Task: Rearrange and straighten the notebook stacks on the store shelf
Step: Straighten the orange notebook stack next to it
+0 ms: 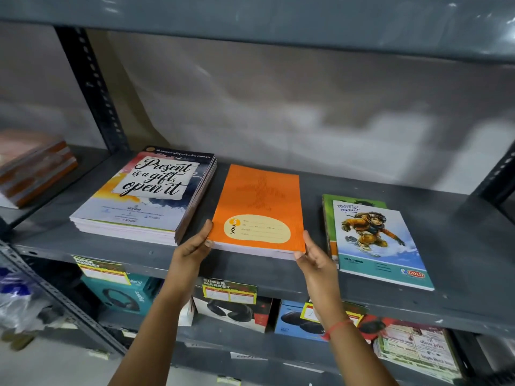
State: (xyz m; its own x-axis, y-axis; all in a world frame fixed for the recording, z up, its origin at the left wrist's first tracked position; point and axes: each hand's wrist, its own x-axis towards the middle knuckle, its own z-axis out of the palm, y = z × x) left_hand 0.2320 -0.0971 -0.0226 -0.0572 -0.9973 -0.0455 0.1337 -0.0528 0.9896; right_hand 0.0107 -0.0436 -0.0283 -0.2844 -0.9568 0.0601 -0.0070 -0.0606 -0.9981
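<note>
Three notebook stacks lie on the grey metal shelf (390, 305). The middle one is an orange notebook stack (259, 201) with a yellow label. My left hand (195, 246) grips its front left corner, thumb on the cover. My right hand (315, 254) holds its front right corner from the side. To the left is a taller stack topped by a "Present is a gift, open it" notebook (145, 193), lying skewed. On the right sits a low stack with a snowboarder cover (376, 240), its upper book turned askew over a green one.
A slotted upright post (92, 87) stands behind the left stack. Orange-edged books (33, 168) lie on the neighbouring shelf at far left. Below are boxed headphones (231, 307) and yellow price tags (228, 291). Another shelf board (278, 18) runs overhead.
</note>
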